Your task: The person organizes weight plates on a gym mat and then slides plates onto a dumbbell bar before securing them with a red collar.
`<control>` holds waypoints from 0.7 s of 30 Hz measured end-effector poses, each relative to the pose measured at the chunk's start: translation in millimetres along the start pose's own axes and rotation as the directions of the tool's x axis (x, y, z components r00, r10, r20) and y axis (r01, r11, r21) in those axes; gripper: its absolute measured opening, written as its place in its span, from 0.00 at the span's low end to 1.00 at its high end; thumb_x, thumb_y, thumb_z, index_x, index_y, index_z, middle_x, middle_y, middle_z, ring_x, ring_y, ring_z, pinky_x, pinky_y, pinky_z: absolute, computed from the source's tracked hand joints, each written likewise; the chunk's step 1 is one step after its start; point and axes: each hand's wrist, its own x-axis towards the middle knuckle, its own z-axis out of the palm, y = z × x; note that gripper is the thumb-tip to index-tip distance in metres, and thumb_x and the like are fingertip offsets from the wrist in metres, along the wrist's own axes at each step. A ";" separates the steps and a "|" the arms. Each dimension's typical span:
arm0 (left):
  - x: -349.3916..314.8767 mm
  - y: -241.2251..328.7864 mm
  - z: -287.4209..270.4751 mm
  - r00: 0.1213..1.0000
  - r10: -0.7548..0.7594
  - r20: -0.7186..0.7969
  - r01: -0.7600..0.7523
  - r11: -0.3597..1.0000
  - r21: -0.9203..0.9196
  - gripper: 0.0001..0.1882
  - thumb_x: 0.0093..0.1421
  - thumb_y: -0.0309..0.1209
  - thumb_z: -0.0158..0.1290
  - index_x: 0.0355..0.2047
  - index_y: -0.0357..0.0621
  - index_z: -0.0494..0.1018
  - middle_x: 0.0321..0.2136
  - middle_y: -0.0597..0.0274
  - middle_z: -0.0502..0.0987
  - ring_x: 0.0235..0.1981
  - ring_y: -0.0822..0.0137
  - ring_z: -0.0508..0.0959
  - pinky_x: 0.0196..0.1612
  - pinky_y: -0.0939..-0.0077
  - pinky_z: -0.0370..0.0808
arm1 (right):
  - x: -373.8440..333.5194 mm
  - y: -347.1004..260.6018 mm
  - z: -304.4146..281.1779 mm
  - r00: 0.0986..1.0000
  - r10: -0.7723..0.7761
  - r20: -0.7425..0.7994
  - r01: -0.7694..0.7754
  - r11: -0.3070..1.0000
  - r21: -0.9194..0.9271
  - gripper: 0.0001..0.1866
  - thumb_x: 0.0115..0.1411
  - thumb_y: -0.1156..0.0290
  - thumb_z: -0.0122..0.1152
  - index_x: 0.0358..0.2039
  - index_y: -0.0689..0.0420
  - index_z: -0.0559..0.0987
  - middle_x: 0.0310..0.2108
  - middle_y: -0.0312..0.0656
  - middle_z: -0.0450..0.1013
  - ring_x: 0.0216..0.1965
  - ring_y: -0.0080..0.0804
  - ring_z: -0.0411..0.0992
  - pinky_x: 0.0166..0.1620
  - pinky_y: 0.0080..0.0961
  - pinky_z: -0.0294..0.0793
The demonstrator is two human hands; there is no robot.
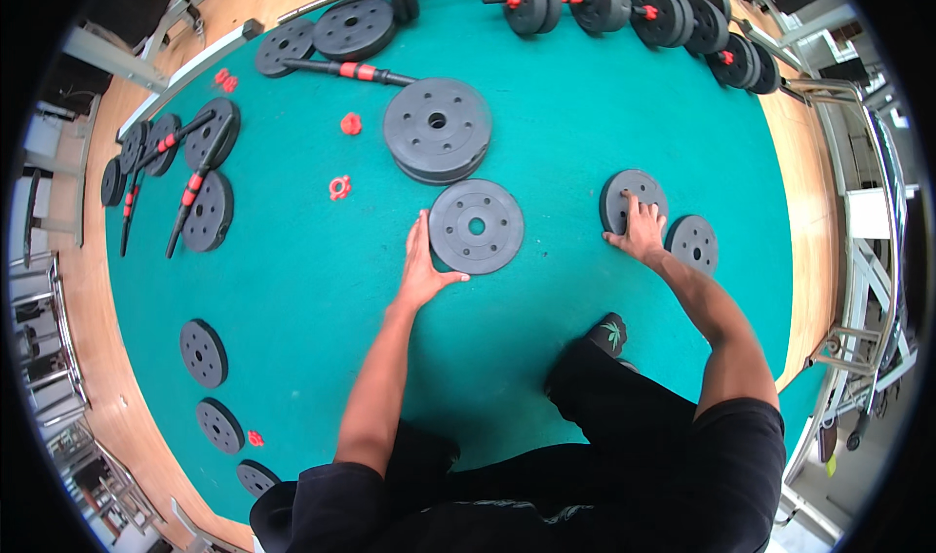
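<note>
Cupping the rim of a grey plate (476,254) on the green mat (322,290) with the left hand (427,272); touching a smaller plate (639,183) at right with the right hand (640,229), fingers bent; cannot tell whether gripping. Showing loaded dumbbells (604,2) beyond, but loose plates (202,341), seemingly bare bars (192,188) and red collars (351,124) left unassembled. Hemmed in by stacked plates (439,138) just beyond, another small plate (693,236) beside.

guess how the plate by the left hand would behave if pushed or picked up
The plate is probably rigid, given its thick, moulded-looking disc shape. Lying flat on the mat, it would likely slide rather than roll if the left hand pushed it. It may feel heavy for its size, as it looks like a barbell weight.
</note>
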 end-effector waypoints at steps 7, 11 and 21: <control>0.8 -15.6 -6.7 0.998 -0.006 0.063 0.005 1.000 0.020 0.80 0.28 0.36 0.78 0.72 0.44 0.30 0.71 0.49 0.45 0.72 0.48 0.46 0.72 0.57 0.51 | -35.5 -122.3 -50.1 0.843 -0.532 0.080 0.529 0.846 0.064 0.51 0.45 0.48 0.74 0.67 0.45 0.58 0.51 0.50 0.64 0.54 0.49 0.59 0.55 0.52 0.54; 3.9 -10.8 -12.6 0.991 -0.017 0.134 0.015 1.000 0.017 0.85 0.26 0.41 0.79 0.70 0.42 0.24 0.72 0.48 0.40 0.72 0.48 0.42 0.73 0.57 0.49 | -50.4 -187.8 -45.1 0.651 -0.756 0.068 0.756 0.654 0.031 0.49 0.47 0.48 0.73 0.67 0.45 0.60 0.47 0.50 0.63 0.52 0.47 0.59 0.56 0.56 0.53; 2.3 0.3 -27.5 0.977 -0.091 0.193 0.122 0.981 -0.154 0.82 0.30 0.48 0.78 0.71 0.47 0.26 0.72 0.46 0.38 0.72 0.48 0.43 0.73 0.52 0.48 | -42.9 -258.9 -7.0 0.685 -0.718 -0.123 0.721 0.693 -0.024 0.49 0.46 0.51 0.73 0.68 0.43 0.60 0.47 0.50 0.63 0.53 0.46 0.60 0.57 0.62 0.54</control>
